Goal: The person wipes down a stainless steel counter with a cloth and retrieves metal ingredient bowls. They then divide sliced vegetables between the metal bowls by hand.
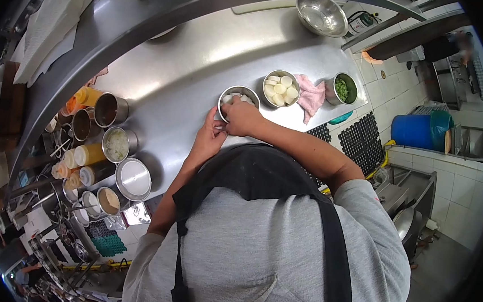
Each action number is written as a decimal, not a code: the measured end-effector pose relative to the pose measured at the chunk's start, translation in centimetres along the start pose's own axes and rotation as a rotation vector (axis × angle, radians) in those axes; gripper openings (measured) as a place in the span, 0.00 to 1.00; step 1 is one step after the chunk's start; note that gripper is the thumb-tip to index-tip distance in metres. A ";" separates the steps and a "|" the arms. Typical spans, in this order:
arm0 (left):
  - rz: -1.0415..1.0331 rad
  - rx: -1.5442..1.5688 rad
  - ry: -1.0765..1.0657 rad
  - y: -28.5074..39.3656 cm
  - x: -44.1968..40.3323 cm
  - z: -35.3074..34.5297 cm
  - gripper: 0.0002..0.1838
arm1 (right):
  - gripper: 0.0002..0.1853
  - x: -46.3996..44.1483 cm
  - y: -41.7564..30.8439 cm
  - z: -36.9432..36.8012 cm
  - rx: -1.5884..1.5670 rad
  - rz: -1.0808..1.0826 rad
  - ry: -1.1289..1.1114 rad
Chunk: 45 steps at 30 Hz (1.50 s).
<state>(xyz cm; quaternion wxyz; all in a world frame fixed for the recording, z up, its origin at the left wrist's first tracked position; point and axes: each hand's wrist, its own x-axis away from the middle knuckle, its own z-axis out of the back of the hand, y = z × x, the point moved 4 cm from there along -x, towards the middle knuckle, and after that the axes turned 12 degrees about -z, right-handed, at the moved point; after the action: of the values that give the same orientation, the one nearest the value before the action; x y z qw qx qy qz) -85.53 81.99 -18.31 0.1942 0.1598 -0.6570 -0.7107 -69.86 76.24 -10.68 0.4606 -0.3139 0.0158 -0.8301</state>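
A round metal container (pixel 246 91) with white pieces in it stands near the front edge of the steel counter. My right hand (pixel 241 116) reaches over its rim, fingers bent down among the white pieces; what its fingertips hold is hidden. My left hand (pixel 211 133) is at the container's near left side, its fingers against the outer wall and partly spread. Just right of it stands a second metal container (pixel 280 89) of pale round slices. A pink cloth (pixel 311 99) lies beside that one, followed by a metal container of chopped greens (pixel 343 90).
Metal pots (pixel 111 110), sauce bottles (pixel 89 154) and a container of chopped white food (pixel 118 145) crowd the left end. A large steel bowl (pixel 322 16) sits at the back right. A steel shelf edge (pixel 207 11) arches overhead. Beyond the counter is a blue barrel (pixel 419 131).
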 end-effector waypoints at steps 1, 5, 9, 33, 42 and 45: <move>-0.002 0.000 -0.005 0.2 0.0 -0.1 0.47 | 0.29 0.1 0.0 0.1 0.002 0.035 0.008; -0.002 0.009 0.017 -1.2 -0.2 -0.4 0.46 | 0.29 -0.3 0.5 -0.7 -0.085 0.082 0.081; -0.007 0.139 0.042 -1.3 0.1 -0.4 0.46 | 0.30 -0.3 0.9 0.6 -0.304 0.139 0.091; 0.000 0.104 0.068 -1.0 -0.3 -0.1 0.44 | 0.18 3.1 15.7 8.4 -0.554 -0.080 0.829; 0.048 0.056 0.043 -1.4 0.2 0.1 0.42 | 0.14 3.4 13.9 7.5 -0.430 0.023 0.906; 0.051 0.081 0.048 -1.6 0.3 0.0 0.42 | 0.17 3.1 12.6 6.3 -0.172 0.080 0.837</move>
<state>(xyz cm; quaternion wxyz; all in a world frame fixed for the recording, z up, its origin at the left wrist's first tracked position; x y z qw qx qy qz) -85.86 81.94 -19.91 0.2214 0.1679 -0.6841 -0.6744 -58.14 68.28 -8.00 0.4183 0.0138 0.2828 -0.8631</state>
